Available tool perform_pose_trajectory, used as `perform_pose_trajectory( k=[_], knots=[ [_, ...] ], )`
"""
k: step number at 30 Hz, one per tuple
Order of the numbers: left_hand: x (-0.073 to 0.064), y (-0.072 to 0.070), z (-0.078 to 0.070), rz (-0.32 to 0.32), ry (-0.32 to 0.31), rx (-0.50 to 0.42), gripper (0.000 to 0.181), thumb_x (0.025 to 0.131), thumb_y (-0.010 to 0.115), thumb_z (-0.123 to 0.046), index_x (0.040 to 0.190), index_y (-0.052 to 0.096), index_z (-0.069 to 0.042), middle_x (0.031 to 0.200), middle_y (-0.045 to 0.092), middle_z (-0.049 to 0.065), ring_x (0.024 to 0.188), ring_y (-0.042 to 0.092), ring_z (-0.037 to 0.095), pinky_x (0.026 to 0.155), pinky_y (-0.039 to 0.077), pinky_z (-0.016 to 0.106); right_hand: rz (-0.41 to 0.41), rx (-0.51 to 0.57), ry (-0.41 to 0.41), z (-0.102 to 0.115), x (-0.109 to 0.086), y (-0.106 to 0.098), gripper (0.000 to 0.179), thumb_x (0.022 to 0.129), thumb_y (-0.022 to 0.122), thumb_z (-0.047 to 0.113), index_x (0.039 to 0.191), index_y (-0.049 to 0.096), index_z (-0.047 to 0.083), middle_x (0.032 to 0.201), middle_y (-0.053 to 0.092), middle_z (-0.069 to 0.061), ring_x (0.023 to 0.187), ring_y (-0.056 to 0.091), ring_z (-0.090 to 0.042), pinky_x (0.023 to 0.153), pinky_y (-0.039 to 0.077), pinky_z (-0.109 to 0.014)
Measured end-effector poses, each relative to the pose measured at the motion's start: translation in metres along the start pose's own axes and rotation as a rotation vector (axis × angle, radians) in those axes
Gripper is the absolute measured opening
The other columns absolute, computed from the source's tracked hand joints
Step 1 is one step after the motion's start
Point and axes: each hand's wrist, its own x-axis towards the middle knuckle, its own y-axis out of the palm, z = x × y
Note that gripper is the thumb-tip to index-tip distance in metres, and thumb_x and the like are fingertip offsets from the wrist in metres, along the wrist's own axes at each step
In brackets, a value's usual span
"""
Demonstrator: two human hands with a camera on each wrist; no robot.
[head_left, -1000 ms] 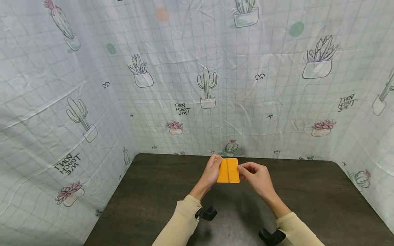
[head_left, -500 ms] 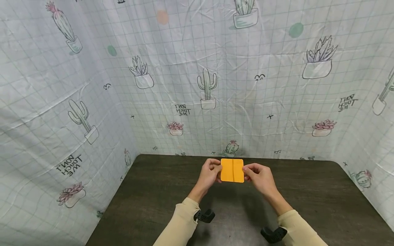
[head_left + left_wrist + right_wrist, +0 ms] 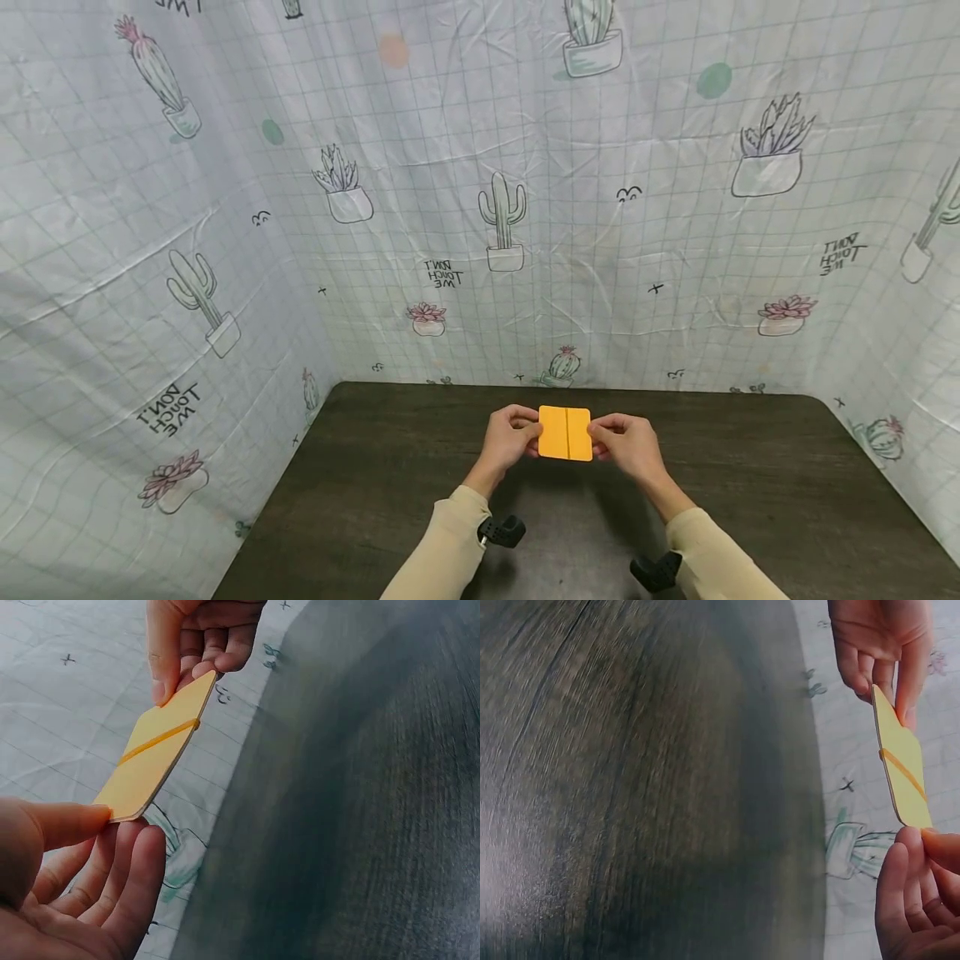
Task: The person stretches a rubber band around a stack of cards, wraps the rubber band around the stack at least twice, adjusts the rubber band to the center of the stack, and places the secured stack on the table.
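Note:
A small yellow notebook (image 3: 553, 433) with rounded corners is held up above the table, its cover facing the head camera. An elastic band (image 3: 159, 742) of a deeper yellow runs across the cover, and the thin edge of the notebook shows in both wrist views. My left hand (image 3: 510, 439) pinches the left edge between thumb and fingers. At the opposite edge, my right hand (image 3: 632, 443) pinches it the same way, thumb on the cover side. The back of the notebook is hidden in the head view.
The dark wooden table (image 3: 390, 500) spreads beneath both hands. A pale gridded cloth (image 3: 420, 200) printed with cacti hangs behind it and along both sides. Black wrist devices (image 3: 504, 532) sit at both sleeve cuffs.
My left hand has shifted from the notebook's upper left corner to the middle of its left edge. The notebook has moved slightly right, then a little lower, with both hands.

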Motion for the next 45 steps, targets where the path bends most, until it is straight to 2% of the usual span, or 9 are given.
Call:
perform_pose_trajectory(
  k=[5, 9, 17, 25, 28, 35, 45],
  knots=[
    [0.001, 0.002, 0.006, -0.030, -0.022, 0.014, 0.013, 0.080, 0.070, -0.002, 0.093, 0.066, -0.003, 0.075, 0.066, 0.006, 0.053, 0.064, 0.020, 0.054, 0.055, 0.041, 0.009, -0.031, 0.032, -0.007, 0.005, 0.004, 0.016, 0.086, 0.066, 0.007, 0.095, 0.067, -0.006, 0.080, 0.066, -0.017, 0.063, 0.065, -0.027, 0.062, 0.055, -0.042],
    [0.002, 0.005, 0.013, -0.058, -0.045, 0.054, 0.013, 0.078, 0.071, 0.000, 0.090, 0.067, -0.001, 0.072, 0.065, 0.006, 0.052, 0.064, 0.020, 0.053, 0.055, 0.041, 0.020, -0.072, 0.052, -0.015, 0.009, 0.008, 0.012, 0.086, 0.064, 0.005, 0.092, 0.068, -0.005, 0.079, 0.066, -0.014, 0.061, 0.065, -0.025, 0.060, 0.056, -0.040],
    [0.003, 0.012, 0.027, -0.108, -0.071, 0.134, 0.012, 0.075, 0.072, 0.006, 0.084, 0.068, 0.001, 0.067, 0.064, 0.007, 0.048, 0.062, 0.018, 0.044, 0.053, 0.033, 0.037, -0.104, 0.105, -0.029, 0.014, 0.013, 0.011, 0.083, 0.067, 0.004, 0.087, 0.068, -0.006, 0.071, 0.066, -0.013, 0.058, 0.065, -0.025, 0.054, 0.055, -0.037],
    [0.004, 0.015, 0.034, -0.124, -0.116, 0.223, 0.010, 0.074, 0.074, 0.003, 0.080, 0.071, -0.004, 0.065, 0.064, 0.002, 0.046, 0.061, 0.015, 0.044, 0.052, 0.030, 0.063, -0.139, 0.126, -0.038, 0.013, 0.015, 0.009, 0.084, 0.064, 0.001, 0.086, 0.069, -0.006, 0.072, 0.066, -0.014, 0.059, 0.065, -0.025, 0.054, 0.055, -0.036],
    [0.003, 0.015, 0.036, -0.122, -0.127, 0.262, 0.010, 0.075, 0.074, 0.002, 0.080, 0.071, -0.005, 0.065, 0.063, 0.002, 0.046, 0.060, 0.014, 0.043, 0.051, 0.028, 0.069, -0.147, 0.128, -0.040, 0.012, 0.015, 0.009, 0.084, 0.064, 0.000, 0.087, 0.069, -0.007, 0.073, 0.066, -0.015, 0.059, 0.065, -0.024, 0.054, 0.055, -0.035],
    [0.000, 0.013, 0.040, -0.088, -0.143, 0.321, 0.009, 0.075, 0.073, 0.003, 0.082, 0.073, -0.003, 0.064, 0.063, 0.003, 0.045, 0.059, 0.015, 0.042, 0.050, 0.027, 0.105, -0.151, 0.192, -0.041, 0.011, 0.017, 0.014, 0.084, 0.065, 0.002, 0.092, 0.068, -0.009, 0.074, 0.066, -0.013, 0.060, 0.065, -0.023, 0.055, 0.055, -0.034],
    [0.000, 0.012, 0.039, -0.020, -0.158, 0.377, 0.011, 0.075, 0.074, 0.000, 0.085, 0.073, -0.002, 0.064, 0.062, 0.003, 0.049, 0.060, 0.015, 0.045, 0.051, 0.025, 0.125, -0.168, 0.175, -0.042, 0.009, 0.018, 0.016, 0.085, 0.064, 0.002, 0.096, 0.067, -0.010, 0.076, 0.066, -0.012, 0.061, 0.065, -0.023, 0.056, 0.055, -0.035]
  ],
)
